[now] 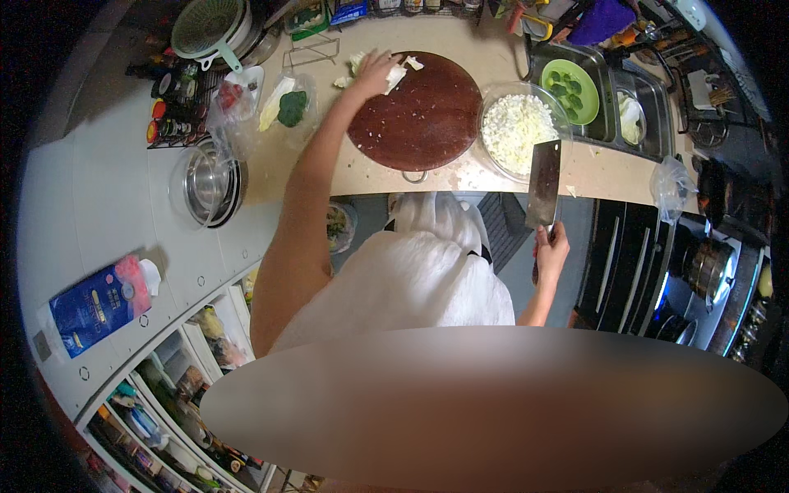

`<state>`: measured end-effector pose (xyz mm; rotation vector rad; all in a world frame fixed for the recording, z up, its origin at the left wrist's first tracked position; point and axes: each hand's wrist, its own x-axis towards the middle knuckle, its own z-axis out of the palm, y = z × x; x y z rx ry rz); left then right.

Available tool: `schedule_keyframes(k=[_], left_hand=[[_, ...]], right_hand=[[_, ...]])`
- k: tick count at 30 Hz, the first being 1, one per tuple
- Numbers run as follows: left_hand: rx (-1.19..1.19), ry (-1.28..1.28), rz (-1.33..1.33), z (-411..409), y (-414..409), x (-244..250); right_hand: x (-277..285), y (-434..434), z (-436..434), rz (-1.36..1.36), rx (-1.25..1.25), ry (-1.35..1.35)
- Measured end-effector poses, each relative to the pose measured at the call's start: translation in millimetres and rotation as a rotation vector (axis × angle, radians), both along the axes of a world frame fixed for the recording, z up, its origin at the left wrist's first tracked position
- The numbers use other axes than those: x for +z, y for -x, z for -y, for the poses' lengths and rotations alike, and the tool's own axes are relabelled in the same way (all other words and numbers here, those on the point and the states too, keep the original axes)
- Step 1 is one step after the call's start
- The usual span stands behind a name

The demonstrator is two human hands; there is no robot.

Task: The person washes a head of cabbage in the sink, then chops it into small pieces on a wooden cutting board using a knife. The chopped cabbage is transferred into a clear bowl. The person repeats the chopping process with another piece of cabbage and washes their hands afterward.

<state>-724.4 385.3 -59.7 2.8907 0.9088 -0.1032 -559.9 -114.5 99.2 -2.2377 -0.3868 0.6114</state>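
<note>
My left hand (pixel 374 75) reaches to the far left edge of a round wooden cutting board (pixel 419 117), over pale cabbage pieces (pixel 396 76); whether its fingers grip any is unclear. My right hand (pixel 550 246) is closed around the handle of a cleaver (pixel 544 185), its wide blade pointing away from me, near the counter's front edge. Beside the board's right side stands a clear bowl (pixel 562 110) filled with finely chopped pale cabbage (pixel 516 129). Small scraps dot the board.
At the right, a green bowl of broccoli (pixel 570 92) sits in the steel sink (pixel 607 132). Left of the board lie a broccoli piece (pixel 292 108) and a leaf on a plastic bag. Nested metal bowls (pixel 212 185) and a tissue pack (pixel 102 306) stand farther left.
</note>
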Motion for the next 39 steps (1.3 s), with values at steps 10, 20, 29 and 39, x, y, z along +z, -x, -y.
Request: schedule_keyframes(k=[10,20,29,39], left_hand=[[-0.106,0.23,-0.302,-42,-12,4],[0.601,0.555,0.001,41,5,-27],[1.235,1.433,0.359,127,6,-20],[0.228,0.117,0.537,136,12,35]], right_hand=[[-19,35,-10,-0.164,-0.111,-0.134],[-42,62,-32,-0.195,-0.011,-0.124],[-98,54,-152,0.283,0.521,-0.029],[-136,56,-168,0.34,0.436,-0.165]])
